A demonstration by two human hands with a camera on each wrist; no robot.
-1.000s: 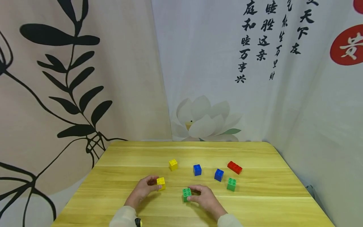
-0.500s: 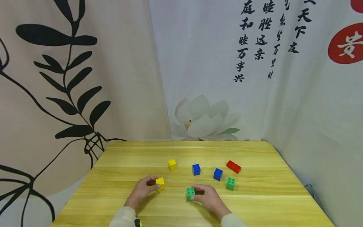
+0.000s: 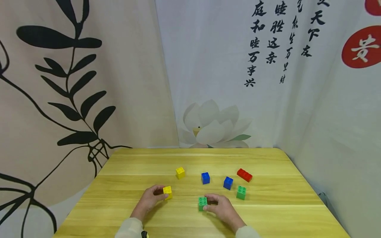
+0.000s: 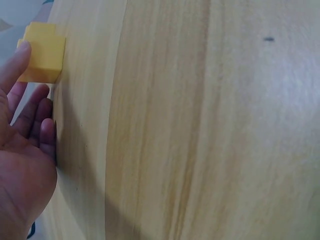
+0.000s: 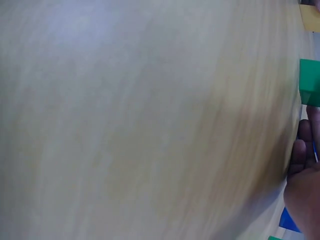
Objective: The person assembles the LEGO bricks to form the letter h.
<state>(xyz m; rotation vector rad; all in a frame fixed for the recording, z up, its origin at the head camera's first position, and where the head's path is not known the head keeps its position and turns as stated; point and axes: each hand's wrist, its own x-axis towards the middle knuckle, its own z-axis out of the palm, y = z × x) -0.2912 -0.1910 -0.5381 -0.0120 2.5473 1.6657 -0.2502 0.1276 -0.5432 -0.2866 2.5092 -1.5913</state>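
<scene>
At the left, my left hand (image 3: pixel 150 200) pinches a yellow toy brick (image 3: pixel 168 192) between thumb and fingers. The left wrist view has the thumb lying on the side of that yellow brick (image 4: pixel 45 55), the other fingers curled beneath. My right hand (image 3: pixel 221 209) pinches a green toy brick (image 3: pixel 202 204) from its right side. Only part of this green brick (image 5: pixel 310 82) shows at the edge of the right wrist view, above the curled fingers. A gap of bare wood separates the two held bricks.
Beyond the hands on the wooden table (image 3: pixel 134 165) lie a second yellow brick (image 3: pixel 180 173), two blue bricks (image 3: pixel 205 178), a longer red brick (image 3: pixel 244 175) and another green brick (image 3: pixel 241 192). Printed curtains (image 3: pixel 143 82) hang behind the table's far edge.
My right hand has moved a little to the right with the green brick, widening the gap to the yellow one. The left hand keeps its grip and place. The head view has shifted slightly.
</scene>
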